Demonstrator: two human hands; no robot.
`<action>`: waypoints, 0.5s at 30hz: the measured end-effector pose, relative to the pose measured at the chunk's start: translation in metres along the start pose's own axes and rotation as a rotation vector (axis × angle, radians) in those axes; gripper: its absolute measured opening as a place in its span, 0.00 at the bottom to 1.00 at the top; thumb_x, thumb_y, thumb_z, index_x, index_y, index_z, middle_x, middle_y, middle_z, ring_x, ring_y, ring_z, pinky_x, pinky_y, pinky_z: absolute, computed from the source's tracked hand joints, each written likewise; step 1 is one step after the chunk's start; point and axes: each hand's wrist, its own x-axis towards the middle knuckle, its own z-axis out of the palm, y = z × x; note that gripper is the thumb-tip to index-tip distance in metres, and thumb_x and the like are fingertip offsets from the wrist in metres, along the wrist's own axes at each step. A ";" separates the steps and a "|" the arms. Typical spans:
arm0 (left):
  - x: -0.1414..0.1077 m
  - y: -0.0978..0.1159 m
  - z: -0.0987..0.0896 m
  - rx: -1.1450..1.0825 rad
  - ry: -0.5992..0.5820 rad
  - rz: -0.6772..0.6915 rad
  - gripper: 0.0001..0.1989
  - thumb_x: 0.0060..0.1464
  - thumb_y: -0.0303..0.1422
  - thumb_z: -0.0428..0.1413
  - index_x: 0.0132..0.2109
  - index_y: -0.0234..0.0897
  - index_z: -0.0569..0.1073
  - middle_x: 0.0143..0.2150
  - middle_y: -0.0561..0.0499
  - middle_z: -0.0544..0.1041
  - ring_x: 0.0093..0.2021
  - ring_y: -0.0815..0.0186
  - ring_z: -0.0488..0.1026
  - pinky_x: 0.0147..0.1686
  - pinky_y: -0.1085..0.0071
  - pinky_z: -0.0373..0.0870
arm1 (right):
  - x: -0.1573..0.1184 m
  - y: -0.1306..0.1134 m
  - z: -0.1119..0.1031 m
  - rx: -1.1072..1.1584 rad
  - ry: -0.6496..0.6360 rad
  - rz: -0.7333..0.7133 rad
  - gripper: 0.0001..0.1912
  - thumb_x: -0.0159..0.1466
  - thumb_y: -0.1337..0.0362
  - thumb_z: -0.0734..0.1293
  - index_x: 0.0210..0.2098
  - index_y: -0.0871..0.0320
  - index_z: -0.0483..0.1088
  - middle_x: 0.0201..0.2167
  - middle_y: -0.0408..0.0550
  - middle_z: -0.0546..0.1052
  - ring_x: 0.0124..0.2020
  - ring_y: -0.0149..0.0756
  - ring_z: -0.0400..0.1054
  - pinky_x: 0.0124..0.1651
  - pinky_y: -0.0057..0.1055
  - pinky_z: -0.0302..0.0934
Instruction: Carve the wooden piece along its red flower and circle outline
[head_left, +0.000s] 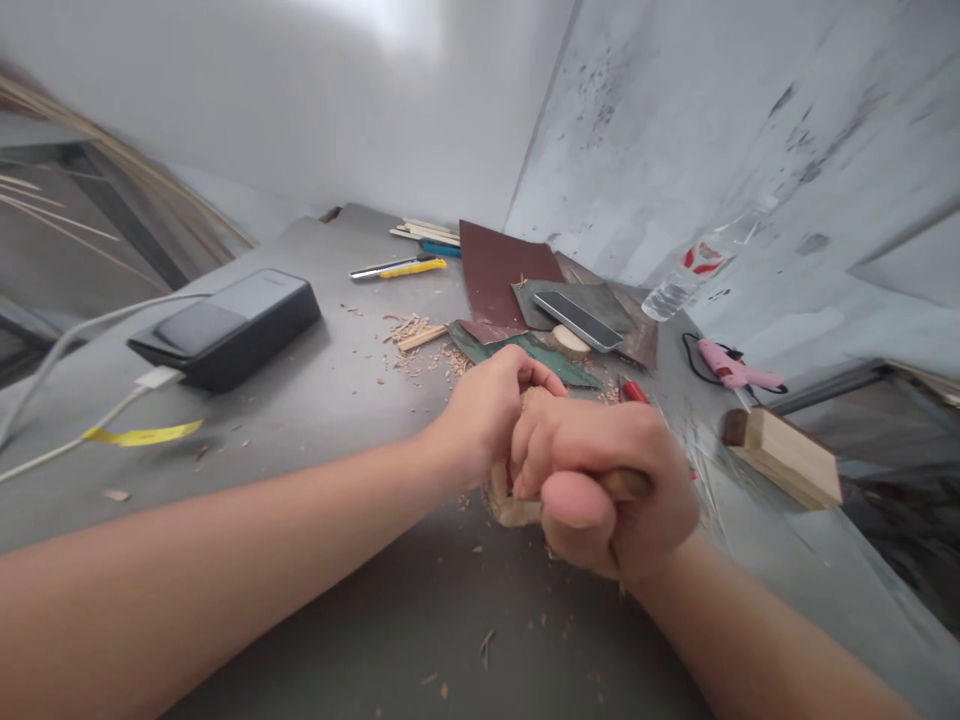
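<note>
My right hand (pixel 611 470) is closed in a fist around a wooden handle (pixel 628 485), whose rounded end pokes out beside the thumb. Whatever lies at the handle's far end is hidden by my fingers. My left hand (pixel 491 410) is wrapped around a pale piece of wood (pixel 516 508) just in front of the right hand, and the two hands touch. Only the wood's lower edge shows below my fingers. Wood shavings (pixel 409 330) are scattered over the grey table (pixel 360 400) around both hands.
Behind my hands lie green sandpaper (pixel 551 358), a brown sheet (pixel 502 270), a phone (pixel 577 320) and a yellow utility knife (pixel 412 267). A black device (pixel 240 340) with a cable sits left. A bottle (pixel 694 265), pink glue gun (pixel 735 367) and wood block (pixel 787 455) stand right.
</note>
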 end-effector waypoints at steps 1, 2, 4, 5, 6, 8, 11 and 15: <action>-0.001 0.000 0.000 -0.007 -0.007 -0.010 0.16 0.55 0.30 0.48 0.22 0.36 0.73 0.27 0.47 0.74 0.32 0.64 0.71 0.31 0.70 0.66 | 0.002 -0.003 0.000 0.042 0.009 -0.014 0.27 0.77 0.47 0.57 0.25 0.54 0.60 0.18 0.40 0.68 0.21 0.30 0.65 0.27 0.33 0.60; -0.001 0.001 0.001 -0.021 -0.017 -0.022 0.16 0.55 0.30 0.48 0.21 0.37 0.73 0.27 0.47 0.74 0.31 0.64 0.71 0.31 0.70 0.66 | 0.004 -0.005 0.001 0.081 0.028 -0.033 0.26 0.77 0.50 0.59 0.25 0.55 0.60 0.18 0.40 0.69 0.20 0.29 0.65 0.27 0.32 0.60; -0.002 0.001 0.001 -0.046 -0.020 -0.033 0.16 0.55 0.31 0.49 0.21 0.37 0.73 0.27 0.47 0.75 0.31 0.63 0.71 0.31 0.70 0.67 | 0.006 -0.007 0.003 0.111 0.066 -0.069 0.24 0.77 0.53 0.61 0.26 0.55 0.61 0.18 0.38 0.69 0.20 0.28 0.66 0.27 0.31 0.60; -0.002 0.001 0.001 -0.048 -0.015 -0.028 0.16 0.55 0.31 0.49 0.21 0.37 0.73 0.27 0.47 0.75 0.31 0.63 0.71 0.31 0.70 0.67 | 0.007 -0.007 0.005 0.115 0.100 -0.087 0.23 0.77 0.54 0.62 0.26 0.55 0.60 0.18 0.38 0.68 0.19 0.28 0.65 0.26 0.31 0.60; -0.002 0.001 0.001 -0.042 -0.008 -0.022 0.16 0.55 0.31 0.49 0.21 0.37 0.74 0.27 0.47 0.75 0.31 0.63 0.71 0.30 0.70 0.67 | 0.007 -0.006 0.006 0.111 0.133 -0.104 0.22 0.77 0.55 0.62 0.27 0.55 0.60 0.18 0.37 0.67 0.18 0.28 0.64 0.25 0.31 0.59; -0.003 0.002 0.001 -0.024 -0.008 -0.008 0.17 0.56 0.30 0.48 0.21 0.37 0.74 0.26 0.47 0.75 0.31 0.63 0.71 0.30 0.70 0.67 | 0.007 -0.003 0.009 0.083 0.166 -0.130 0.21 0.76 0.55 0.63 0.28 0.54 0.61 0.19 0.37 0.66 0.18 0.27 0.63 0.25 0.30 0.59; -0.003 0.002 0.000 -0.006 -0.020 -0.002 0.17 0.56 0.30 0.48 0.22 0.36 0.74 0.26 0.47 0.74 0.31 0.63 0.71 0.30 0.70 0.67 | 0.006 -0.002 0.010 0.021 0.172 -0.147 0.22 0.76 0.55 0.63 0.26 0.55 0.61 0.19 0.37 0.66 0.19 0.28 0.63 0.25 0.30 0.59; 0.000 -0.002 -0.002 -0.062 -0.021 0.005 0.14 0.54 0.31 0.49 0.23 0.37 0.73 0.27 0.46 0.75 0.31 0.63 0.72 0.31 0.69 0.69 | 0.003 -0.001 0.011 -0.042 0.196 -0.136 0.20 0.75 0.56 0.64 0.28 0.54 0.61 0.18 0.37 0.65 0.20 0.29 0.60 0.26 0.30 0.57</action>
